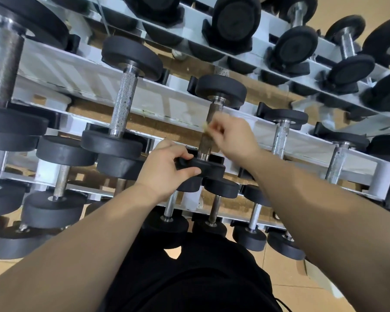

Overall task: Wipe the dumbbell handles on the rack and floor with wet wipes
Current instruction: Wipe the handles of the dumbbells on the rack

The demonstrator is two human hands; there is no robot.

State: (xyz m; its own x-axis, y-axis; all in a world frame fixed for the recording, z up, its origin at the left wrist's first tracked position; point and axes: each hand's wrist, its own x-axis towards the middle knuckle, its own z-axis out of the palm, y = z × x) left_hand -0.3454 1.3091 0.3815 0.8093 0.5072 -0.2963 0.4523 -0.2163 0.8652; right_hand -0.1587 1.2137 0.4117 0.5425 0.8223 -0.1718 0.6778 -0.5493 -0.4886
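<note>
— Where is the left hand (167, 167)?

— On the dumbbell (221, 91) that lies across the two white rails of the rack (77, 70), on the middle tier. The hand grips the near head (208, 168), which sits at the front rail. The thumb lies along the head's upper edge, and the fingers curl under its lower edge. The bare forearm runs up to it from the lower left corner, and the wrist is fairly straight.

— And the right hand (234, 136)?

— It is higher, at the handle (205, 144), about halfway between the two heads. Its forearm comes in from the right edge, and the wrist bends in toward the bar. The fingers are bunched and curled against the knurled metal. They pinch a small pale scrap that pokes out on their left side, probably the wipe (205, 127). That hand is blurred, so I cannot count the fingers on it.

— Do the two hands touch?

— No, they are near each other but apart. A short stretch of bare handle shows between them.

— What sits beside this dumbbell?

— A bigger one with a bright handle (124, 95) sits to the left on the same rails. A thinner one (282, 136) sits to the right. Smaller dumbbells line the lowest tier, just below the left wrist. The far head of the held dumbbell rests at the back rail. The person's black clothing (189, 278) fills the bottom centre.
</note>
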